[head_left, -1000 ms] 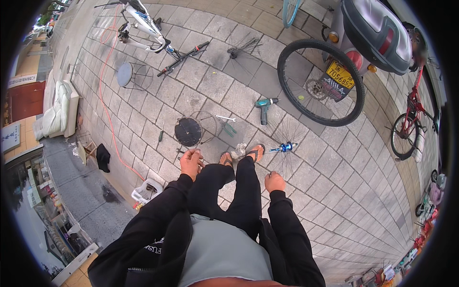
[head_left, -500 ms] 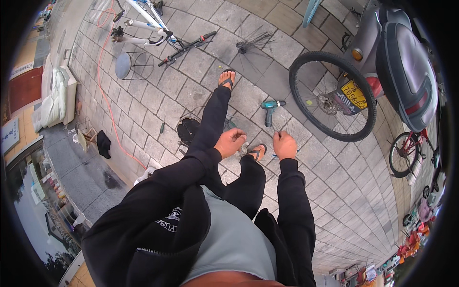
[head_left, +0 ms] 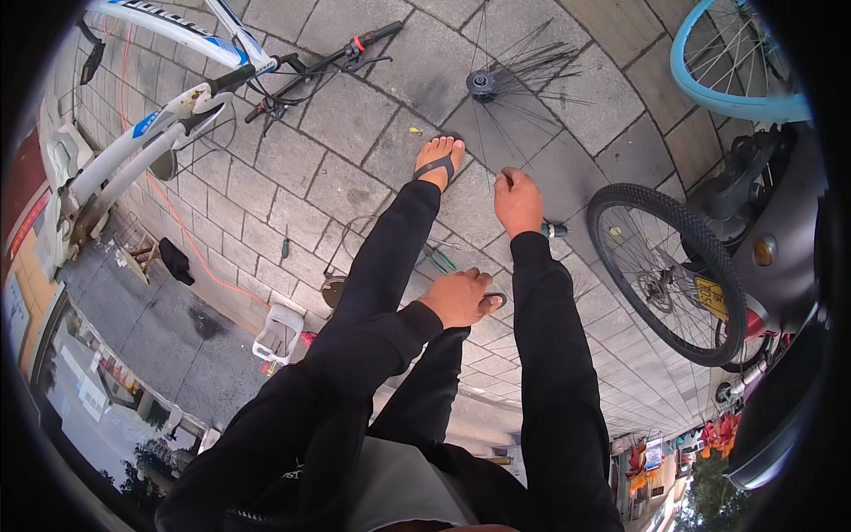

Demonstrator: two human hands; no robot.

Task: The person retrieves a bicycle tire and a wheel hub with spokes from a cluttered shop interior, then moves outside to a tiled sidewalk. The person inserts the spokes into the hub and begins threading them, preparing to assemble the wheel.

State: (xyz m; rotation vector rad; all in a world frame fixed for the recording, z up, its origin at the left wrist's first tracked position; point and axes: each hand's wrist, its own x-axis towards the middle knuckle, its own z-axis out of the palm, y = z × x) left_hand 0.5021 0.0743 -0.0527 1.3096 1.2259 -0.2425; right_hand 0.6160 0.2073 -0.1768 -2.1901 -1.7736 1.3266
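My right hand (head_left: 518,202) is reached forward over the paving, fingers curled inward, just below a wheel hub with loose black spokes (head_left: 481,86). Thin spokes from that hub run toward its fingertips, but whether it pinches one is too fine to make out. My left hand (head_left: 458,299) hovers lower, beside my rear foot, its fingers bent together; anything inside them is hidden. Green-handled pliers (head_left: 439,259) lie just beyond it. Part of a power drill (head_left: 554,230) shows past my right wrist, the rest covered by my arm.
At the left stands a white and blue bike frame (head_left: 177,34) with its handlebar (head_left: 328,66) low. A tyred wheel (head_left: 667,275) leans near a parked scooter (head_left: 784,239) at the right. A light blue wheel rim (head_left: 740,108) is far right. A screwdriver (head_left: 284,246) lies left.
I have stepped or leaned toward the hub, so it sits nearer. My right hand has moved forward toward its spokes; my left hand stays low. The light blue rim shows more.
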